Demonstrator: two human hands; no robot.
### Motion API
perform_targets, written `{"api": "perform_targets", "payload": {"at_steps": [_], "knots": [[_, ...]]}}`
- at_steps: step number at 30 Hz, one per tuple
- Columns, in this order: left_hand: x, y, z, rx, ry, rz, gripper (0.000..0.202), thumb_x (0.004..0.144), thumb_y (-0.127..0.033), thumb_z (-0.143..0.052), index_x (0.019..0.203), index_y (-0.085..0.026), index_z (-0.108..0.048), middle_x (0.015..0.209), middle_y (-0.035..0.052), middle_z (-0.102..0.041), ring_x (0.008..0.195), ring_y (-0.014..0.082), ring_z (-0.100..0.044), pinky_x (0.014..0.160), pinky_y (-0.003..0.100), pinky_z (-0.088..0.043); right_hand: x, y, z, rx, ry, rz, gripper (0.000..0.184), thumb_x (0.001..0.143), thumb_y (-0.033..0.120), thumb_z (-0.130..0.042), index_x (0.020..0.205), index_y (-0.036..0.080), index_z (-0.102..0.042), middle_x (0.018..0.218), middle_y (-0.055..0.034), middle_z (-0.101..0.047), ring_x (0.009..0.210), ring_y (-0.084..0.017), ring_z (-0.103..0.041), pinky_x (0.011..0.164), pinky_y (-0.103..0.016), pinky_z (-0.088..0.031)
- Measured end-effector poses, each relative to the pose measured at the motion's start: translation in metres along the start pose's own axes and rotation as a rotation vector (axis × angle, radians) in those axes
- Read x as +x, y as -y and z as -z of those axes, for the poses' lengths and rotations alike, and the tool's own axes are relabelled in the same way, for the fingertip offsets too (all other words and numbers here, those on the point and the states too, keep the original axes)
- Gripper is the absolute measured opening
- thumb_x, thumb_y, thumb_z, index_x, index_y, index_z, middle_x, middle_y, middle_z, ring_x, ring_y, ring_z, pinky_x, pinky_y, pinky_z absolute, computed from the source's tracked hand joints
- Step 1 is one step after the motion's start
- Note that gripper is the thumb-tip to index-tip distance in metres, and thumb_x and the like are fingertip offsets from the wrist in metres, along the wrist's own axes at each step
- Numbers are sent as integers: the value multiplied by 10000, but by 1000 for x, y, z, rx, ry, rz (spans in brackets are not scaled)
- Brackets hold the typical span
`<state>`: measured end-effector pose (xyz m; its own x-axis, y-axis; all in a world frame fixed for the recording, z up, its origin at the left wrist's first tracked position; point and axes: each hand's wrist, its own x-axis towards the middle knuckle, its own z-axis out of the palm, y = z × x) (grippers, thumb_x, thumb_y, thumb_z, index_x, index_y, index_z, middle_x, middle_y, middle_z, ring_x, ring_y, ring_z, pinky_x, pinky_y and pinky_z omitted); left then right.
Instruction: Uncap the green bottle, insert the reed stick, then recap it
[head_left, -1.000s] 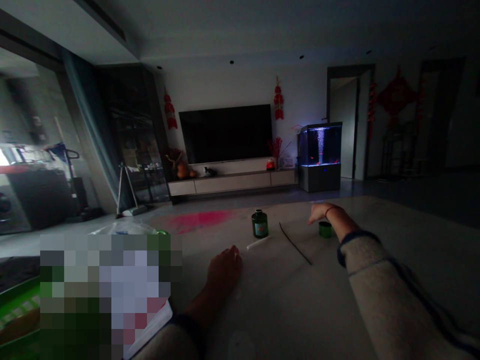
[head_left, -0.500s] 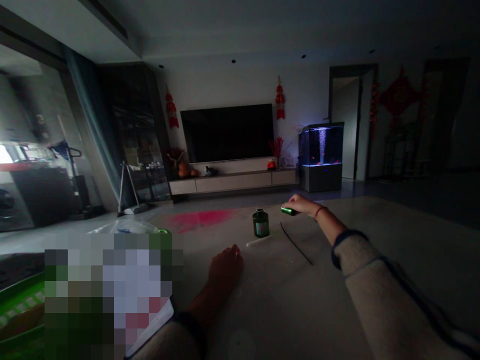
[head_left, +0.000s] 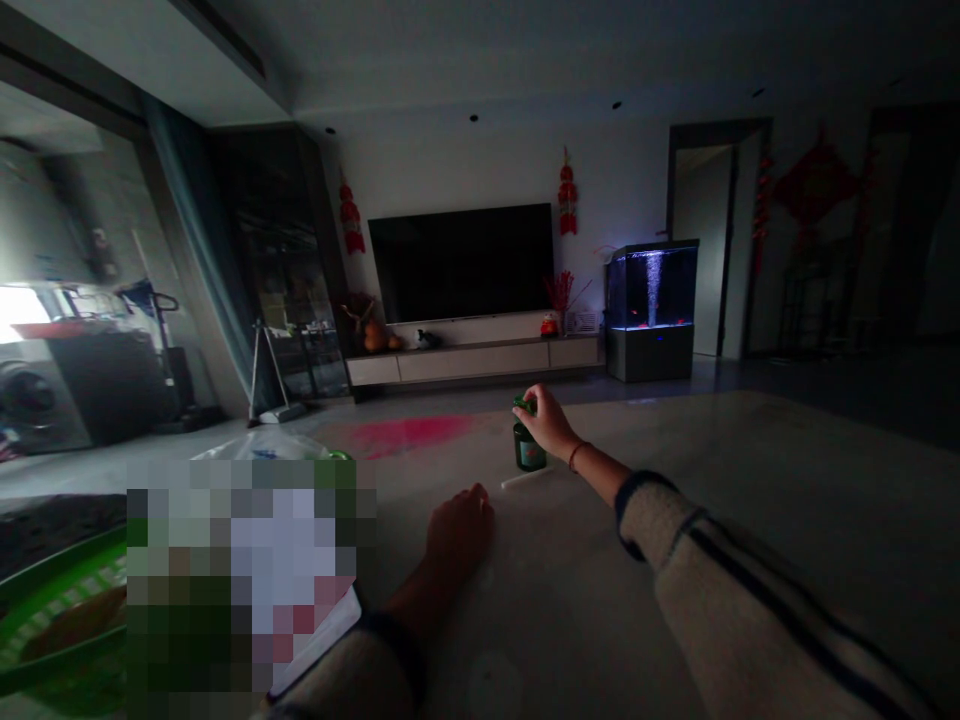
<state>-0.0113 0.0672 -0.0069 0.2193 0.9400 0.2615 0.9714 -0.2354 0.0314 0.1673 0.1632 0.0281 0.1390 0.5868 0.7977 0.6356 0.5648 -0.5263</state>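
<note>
Head camera looks along both forearms. The right grip [head_left: 547, 422] is pinching, its fingers pressed together around a small green cylindrical cap [head_left: 524, 405] at the top of a dark green bottle [head_left: 529, 448]. The fingers cover the join, so whether the cap is seated on the neck cannot be told. The bottle stands upright with its long axis vertical, on a pale stone-like worktop [head_left: 675, 430]. A pale label [head_left: 531, 455] faces the camera, too small and dim to read. Just in front of the bottle's base, a thin white stick [head_left: 525, 479] lies flat, slanting slightly across the worktop. A thin red cord [head_left: 576, 456] circles the right wrist, below a cream knit sleeve [head_left: 675, 570] with dark navy stripes.

The left grip [head_left: 459, 530] rests on the worktop, apart from the bottle, its fingers curled down and nothing visible in them. Beside it sits a pixelated patch [head_left: 247, 570] that hides whatever lies there, with a bright green plastic basket [head_left: 60, 610] further left. Beyond the worktop, a large black wall-mounted television [head_left: 461, 262] hangs above a low cream cabinet [head_left: 472, 362], and a lit aquarium [head_left: 651, 290] stands to its right.
</note>
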Motion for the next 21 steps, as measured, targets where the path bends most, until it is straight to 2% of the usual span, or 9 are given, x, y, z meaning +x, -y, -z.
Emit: {"api": "perform_targets", "payload": {"at_steps": [3,6,12,18,21], "knots": [[-1,0,1,-6,3,-4,236,819,-247,-319,933,-195,-519,886,60,-640,791,175,-606,652,279,-414,-3,-2,1,-52,64,60,164,658,229,-526,747,201,-391,784,-21,-492,743,-155,-483,719,-288,-408],[-1,0,1,-8,-8,0,250,822,-255,-307,949,-200,-516,902,58,-639,803,182,-605,660,284,-414,0,-6,5,-69,105,2,155,664,218,-526,767,203,-410,751,-2,-505,700,-147,-493,687,-279,-408],[-2,0,2,-9,1,1,249,816,-250,-316,943,-199,-524,905,59,-640,793,181,-605,658,286,-416,11,-6,22,-60,294,-25,115,675,173,-541,783,196,-506,793,-5,-566,766,-137,-530,716,-254,-404],[-3,-1,5,-13,16,15,250,823,-244,-322,967,-192,-519,918,65,-637,810,174,-603,667,275,-412,14,18,38,-296,213,180,94,708,198,-517,776,176,-579,844,-49,-585,823,-153,-526,763,-256,-380],[-3,-2,6,-17,24,10,253,819,-240,-324,964,-184,-525,923,67,-639,811,181,-605,661,276,-412,7,35,31,-394,323,166,116,726,223,-493,705,174,-597,755,-53,-613,769,-163,-539,723,-254,-378]]}}
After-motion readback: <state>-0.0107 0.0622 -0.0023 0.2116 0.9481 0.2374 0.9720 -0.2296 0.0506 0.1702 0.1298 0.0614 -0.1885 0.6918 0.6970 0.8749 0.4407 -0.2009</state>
